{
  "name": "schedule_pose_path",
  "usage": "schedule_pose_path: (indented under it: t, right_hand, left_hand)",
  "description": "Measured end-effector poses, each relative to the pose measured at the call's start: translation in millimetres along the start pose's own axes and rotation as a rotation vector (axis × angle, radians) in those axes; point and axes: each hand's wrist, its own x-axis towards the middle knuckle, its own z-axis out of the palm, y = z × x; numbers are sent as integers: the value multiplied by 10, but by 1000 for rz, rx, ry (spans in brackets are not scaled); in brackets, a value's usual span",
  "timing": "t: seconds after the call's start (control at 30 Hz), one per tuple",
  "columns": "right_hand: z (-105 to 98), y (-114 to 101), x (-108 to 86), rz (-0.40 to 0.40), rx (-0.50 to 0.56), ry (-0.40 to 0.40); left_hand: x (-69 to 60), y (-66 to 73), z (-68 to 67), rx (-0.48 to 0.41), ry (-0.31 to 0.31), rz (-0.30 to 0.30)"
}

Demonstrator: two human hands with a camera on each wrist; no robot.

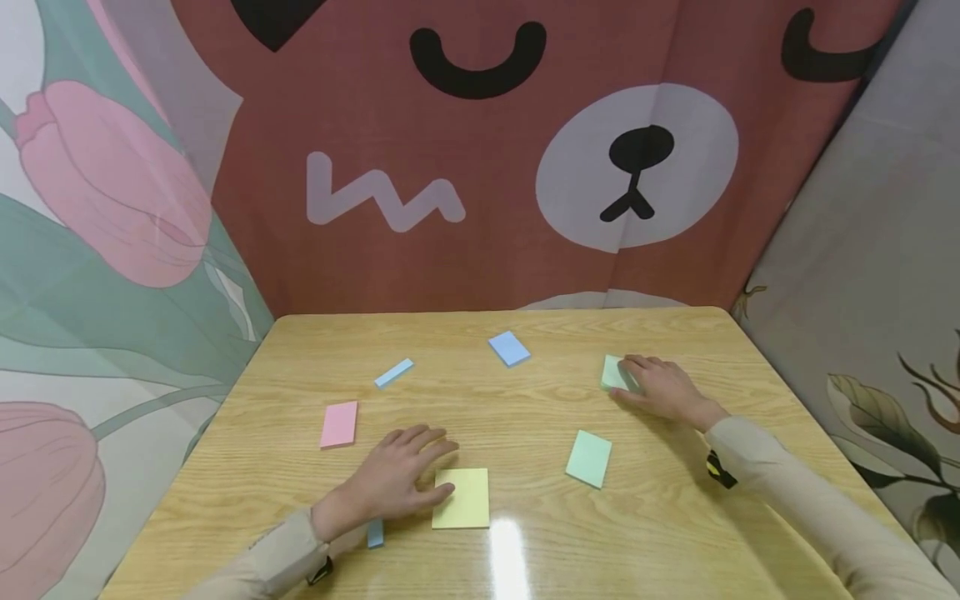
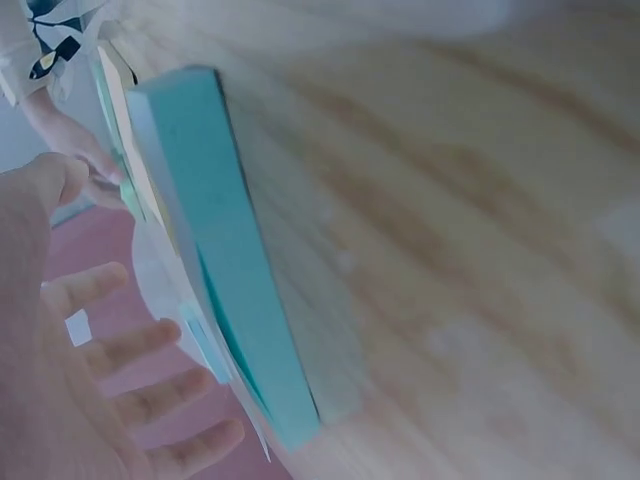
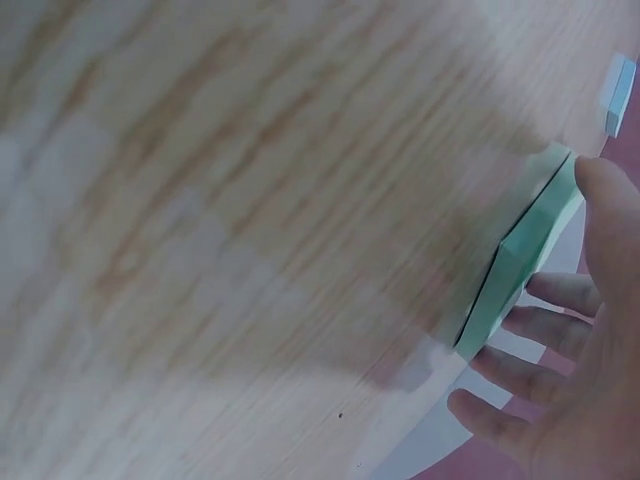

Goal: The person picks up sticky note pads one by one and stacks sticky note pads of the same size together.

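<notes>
My right hand [image 1: 663, 390] is at a pale green sticky note pad [image 1: 611, 375] at the back right of the table. In the right wrist view, thumb and fingers lie at opposite ends of that green pad [image 3: 525, 245], holding it. My left hand [image 1: 401, 473] spreads its fingers above the table, with nothing in its grasp. Its thumb passes over the left edge of a yellow sticky note pad [image 1: 467, 500]. Beneath the left wrist lies a narrow blue sticky note pad [image 1: 375, 533], partly hidden; it appears large as a teal block [image 2: 225, 250] in the left wrist view.
Another green pad [image 1: 589, 459] lies right of the yellow one. A pink pad [image 1: 340, 425] sits at the left. Farther back are a narrow light blue pad [image 1: 393, 372] and a blue pad [image 1: 509, 348]. Patterned curtains [image 1: 480, 267] enclose the wooden table [image 1: 465, 417].
</notes>
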Motion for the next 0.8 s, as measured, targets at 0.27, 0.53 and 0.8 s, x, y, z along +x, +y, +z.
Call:
schedule_pose_path:
  t: [0.27,0.53,0.8]
  right_hand:
    - [-52,-12,31,-49,-2,11]
    - [-91,-19,34,-47,53,-14]
    - [-61,13,42,-67,74,-5]
  left_hand:
    - [14,56,-15,-9,-41,69]
    - [23,92,-17,-28,-128,102]
    - [20,100,-1,-42,-182,107]
